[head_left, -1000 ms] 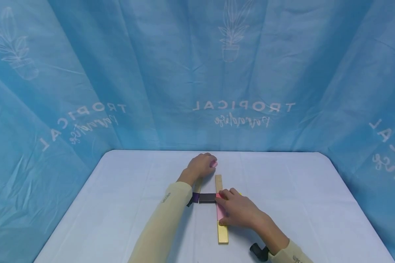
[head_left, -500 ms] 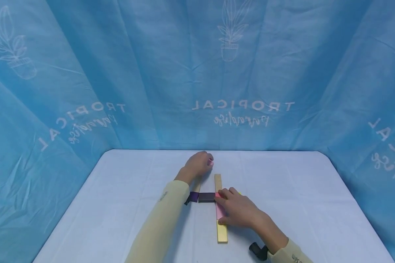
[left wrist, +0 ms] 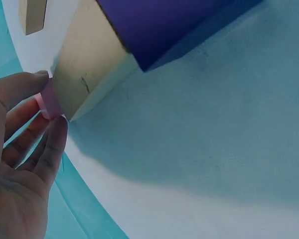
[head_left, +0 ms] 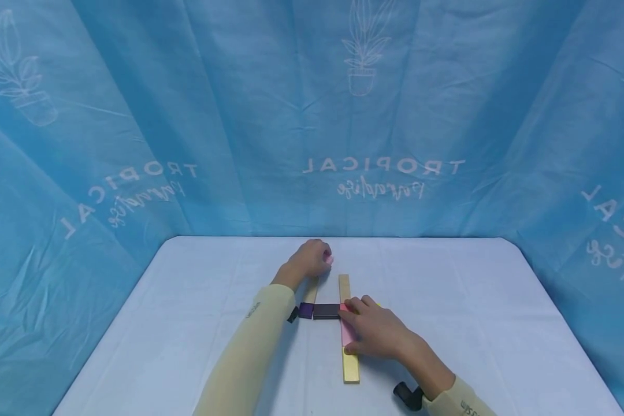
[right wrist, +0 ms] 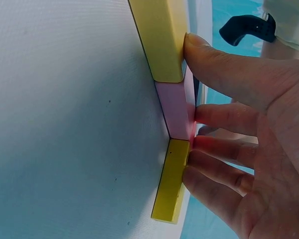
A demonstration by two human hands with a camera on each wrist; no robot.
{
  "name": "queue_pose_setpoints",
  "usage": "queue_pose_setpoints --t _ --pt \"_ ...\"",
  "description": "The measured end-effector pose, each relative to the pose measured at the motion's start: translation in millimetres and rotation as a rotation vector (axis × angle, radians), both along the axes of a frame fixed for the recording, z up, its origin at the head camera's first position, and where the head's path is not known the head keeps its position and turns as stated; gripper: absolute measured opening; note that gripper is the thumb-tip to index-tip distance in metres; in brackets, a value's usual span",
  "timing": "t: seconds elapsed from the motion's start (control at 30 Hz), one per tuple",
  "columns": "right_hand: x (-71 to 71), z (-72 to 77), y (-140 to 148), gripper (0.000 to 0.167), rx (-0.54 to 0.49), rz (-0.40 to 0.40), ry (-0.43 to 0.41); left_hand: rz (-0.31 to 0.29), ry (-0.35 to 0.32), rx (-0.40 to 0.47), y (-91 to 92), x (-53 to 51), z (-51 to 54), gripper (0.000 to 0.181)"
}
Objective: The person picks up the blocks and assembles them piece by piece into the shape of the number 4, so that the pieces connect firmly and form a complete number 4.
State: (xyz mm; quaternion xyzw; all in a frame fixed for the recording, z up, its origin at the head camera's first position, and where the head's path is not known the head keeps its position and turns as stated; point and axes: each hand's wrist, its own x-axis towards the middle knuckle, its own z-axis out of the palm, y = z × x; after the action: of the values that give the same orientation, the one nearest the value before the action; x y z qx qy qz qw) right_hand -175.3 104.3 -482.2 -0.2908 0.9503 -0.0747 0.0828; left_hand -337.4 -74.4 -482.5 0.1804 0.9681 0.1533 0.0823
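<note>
In the head view my left hand (head_left: 307,259) pinches a small pink block (head_left: 329,260) between thumb and fingers. In the left wrist view that block sits against the end of a plain wooden block (left wrist: 89,55), behind a purple block (left wrist: 169,25). A black block (head_left: 326,311) bridges from the purple one to the right-hand row. My right hand (head_left: 379,329) rests on that row: its thumb touches a pale yellow block (right wrist: 162,40), and its spread fingertips touch the light pink block (right wrist: 174,107) and a bright yellow block (right wrist: 169,184). A red-pink block is mostly hidden under the fingers.
A second plain wooden block (head_left: 345,288) extends the right-hand row toward the far side. The blocks lie on a white-covered table (head_left: 161,346), with a blue printed curtain (head_left: 270,115) round its back and sides. Dark wrist cameras (head_left: 408,396) sit on both wrists.
My left hand has moved a little to the left with the pink block, toward the end of the left wooden block. The right hand has stayed in place on the row.
</note>
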Motion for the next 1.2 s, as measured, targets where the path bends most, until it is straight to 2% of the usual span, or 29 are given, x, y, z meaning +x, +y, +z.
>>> queue_pose_setpoints --t 0.23,0.47,0.73,1.2 --pt "0.4 0.8 0 0.075 0.001 -0.012 -0.002 0.035 -0.045 0.015 -5.9 -1.2 0.7 0.031" --pt "1.3 0.6 -1 0.075 -0.004 -0.015 -0.005 0.039 -0.075 0.006 -11.8 4.4 5.5 0.03" --pt "1.0 -1.0 0 0.074 -0.012 -0.012 -0.001 0.012 -0.077 0.001 -18.8 9.5 6.4 0.029" --pt "1.4 0.6 -1 0.074 -0.016 -0.014 -0.004 -0.021 -0.078 0.002 -23.6 11.2 1.5 0.029"
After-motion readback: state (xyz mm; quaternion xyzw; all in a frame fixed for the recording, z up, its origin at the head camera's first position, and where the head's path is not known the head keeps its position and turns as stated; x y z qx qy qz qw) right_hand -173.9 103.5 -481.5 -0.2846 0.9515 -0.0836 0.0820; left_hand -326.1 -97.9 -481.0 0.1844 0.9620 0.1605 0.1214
